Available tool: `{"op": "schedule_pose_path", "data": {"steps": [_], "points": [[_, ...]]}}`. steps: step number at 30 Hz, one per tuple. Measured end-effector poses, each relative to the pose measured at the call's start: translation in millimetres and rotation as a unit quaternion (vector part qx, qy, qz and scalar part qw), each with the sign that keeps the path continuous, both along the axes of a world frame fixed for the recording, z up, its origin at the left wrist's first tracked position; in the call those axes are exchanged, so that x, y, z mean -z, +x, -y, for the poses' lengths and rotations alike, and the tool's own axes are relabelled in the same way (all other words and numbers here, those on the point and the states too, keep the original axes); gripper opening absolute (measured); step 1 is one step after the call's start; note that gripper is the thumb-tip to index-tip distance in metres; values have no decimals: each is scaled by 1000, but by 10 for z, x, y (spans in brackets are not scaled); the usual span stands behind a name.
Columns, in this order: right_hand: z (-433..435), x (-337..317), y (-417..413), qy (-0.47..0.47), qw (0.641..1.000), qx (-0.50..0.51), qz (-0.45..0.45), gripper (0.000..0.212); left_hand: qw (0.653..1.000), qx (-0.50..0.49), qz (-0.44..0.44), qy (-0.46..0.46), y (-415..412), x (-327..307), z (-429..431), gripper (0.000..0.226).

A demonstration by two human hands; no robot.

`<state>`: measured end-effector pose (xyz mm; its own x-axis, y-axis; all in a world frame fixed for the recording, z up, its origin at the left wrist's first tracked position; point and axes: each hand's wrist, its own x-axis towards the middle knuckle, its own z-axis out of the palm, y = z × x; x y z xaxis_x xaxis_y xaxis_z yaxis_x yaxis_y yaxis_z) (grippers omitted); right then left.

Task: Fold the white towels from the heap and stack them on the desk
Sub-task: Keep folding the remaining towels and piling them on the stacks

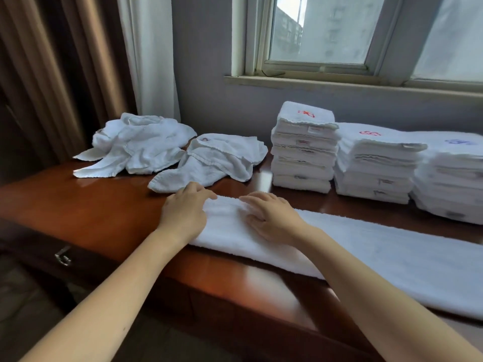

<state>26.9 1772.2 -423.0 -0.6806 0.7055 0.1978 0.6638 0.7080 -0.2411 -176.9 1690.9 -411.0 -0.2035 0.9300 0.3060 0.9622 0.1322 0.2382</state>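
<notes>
Towel strip (366, 252) lengthwise near desk (104, 212) front edge

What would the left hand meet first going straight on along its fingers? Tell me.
Probably the nearer crumpled towel, just beyond where the left hand rests on the long towel; the gap is unclear.

The worktop (104, 205) is showing smooth, glossy reddish wood, while the long towel (366, 246), the crumpled heap (141, 145) and the folded stacks (303, 152) are looking like matt, nubbly terry cloth, and the drawer handle (63, 257) is gleaming as metal.
</notes>
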Motion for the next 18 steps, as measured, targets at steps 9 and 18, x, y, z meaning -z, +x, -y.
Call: {"op": "schedule_pose_path", "data": {"steps": [9,18], "points": [[228,-5,1403,-31,985,167,-1,49,979,185,72,42,1330,7,-195,35],[673,-38,2811,0,941,332,-59,44,938,340,57,39,2795,13,-333,36]]}}
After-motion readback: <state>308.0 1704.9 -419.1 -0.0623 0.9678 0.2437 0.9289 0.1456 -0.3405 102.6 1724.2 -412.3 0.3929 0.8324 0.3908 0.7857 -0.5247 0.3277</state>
